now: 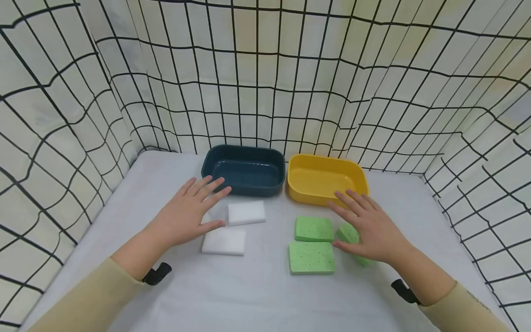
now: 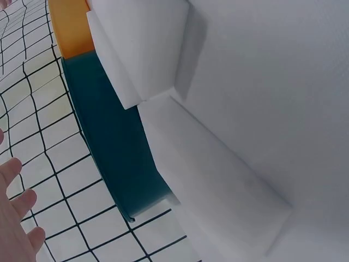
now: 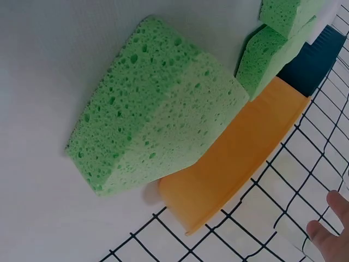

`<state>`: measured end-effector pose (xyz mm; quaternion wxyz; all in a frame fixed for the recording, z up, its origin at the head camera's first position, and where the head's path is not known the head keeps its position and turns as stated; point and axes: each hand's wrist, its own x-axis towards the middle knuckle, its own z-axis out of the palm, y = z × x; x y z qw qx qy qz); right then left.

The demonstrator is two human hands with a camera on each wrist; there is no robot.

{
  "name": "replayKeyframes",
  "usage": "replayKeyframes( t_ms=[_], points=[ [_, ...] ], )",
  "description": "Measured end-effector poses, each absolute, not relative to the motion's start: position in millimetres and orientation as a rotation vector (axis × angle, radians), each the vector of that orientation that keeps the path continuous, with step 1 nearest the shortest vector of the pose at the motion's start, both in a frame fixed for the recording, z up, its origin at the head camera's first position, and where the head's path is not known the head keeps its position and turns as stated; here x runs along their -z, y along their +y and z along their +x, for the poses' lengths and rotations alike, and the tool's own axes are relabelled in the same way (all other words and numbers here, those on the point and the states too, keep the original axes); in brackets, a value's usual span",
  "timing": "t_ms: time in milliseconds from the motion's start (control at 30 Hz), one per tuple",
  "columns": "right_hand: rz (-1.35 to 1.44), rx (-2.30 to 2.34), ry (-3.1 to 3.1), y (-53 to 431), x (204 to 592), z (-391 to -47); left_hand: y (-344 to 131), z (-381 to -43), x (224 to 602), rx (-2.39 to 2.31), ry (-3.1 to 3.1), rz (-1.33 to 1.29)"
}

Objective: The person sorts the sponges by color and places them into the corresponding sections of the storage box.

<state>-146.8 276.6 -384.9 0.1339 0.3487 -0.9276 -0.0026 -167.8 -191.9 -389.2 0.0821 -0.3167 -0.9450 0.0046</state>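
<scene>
Smooth white cloth, faintly wrinkled, spreads over the table (image 1: 265, 299) from the bottom edge of the frame. Beige long sleeves enter at the lower left (image 1: 91, 295) and lower right (image 1: 460, 306), with a black strap fitting (image 1: 156, 274) under the left wrist and another (image 1: 404, 291) under the right. Beyond them, the left hand (image 1: 183, 214) and right hand (image 1: 371, 226) hover palm down, fingers spread, holding nothing.

Right of centre lie two green rectangular sponges, a nearer one (image 1: 312, 258) and a farther one (image 1: 314, 229), porous and pitted; a third green sponge (image 1: 348, 233) is partly hidden beneath the right hand. Left of centre sit two smooth white rectangular blocks, one nearer (image 1: 224, 242), one farther (image 1: 246, 213).

Mid-frame, a glossy dark-blue tray with rounded corners (image 1: 255, 189) stands beside a similarly shaped yellow tray (image 1: 309, 197). Behind, black wire grid (image 1: 257, 53) rises on three sides, backed by pale fabric with yellowish patches (image 1: 246, 30).
</scene>
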Motion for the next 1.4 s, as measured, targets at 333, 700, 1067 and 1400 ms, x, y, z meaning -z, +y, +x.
replayKeyframes(
  t_ms=[333,700,1067,1400],
  points=[
    [1.047,-0.078,-2.742,274,387,-146,-194,-171,390,0.024,-2.84,-0.925],
    [1.082,-0.187,-2.78,272,391,-144,-195,-181,389,0.121,-2.877,-0.895],
    [1.135,-0.302,-2.861,269,396,-138,-202,-198,386,0.263,-2.911,-0.81],
    [1.144,-0.345,-2.921,266,401,-134,-218,-216,386,0.389,-3.003,-0.687]
  ],
)
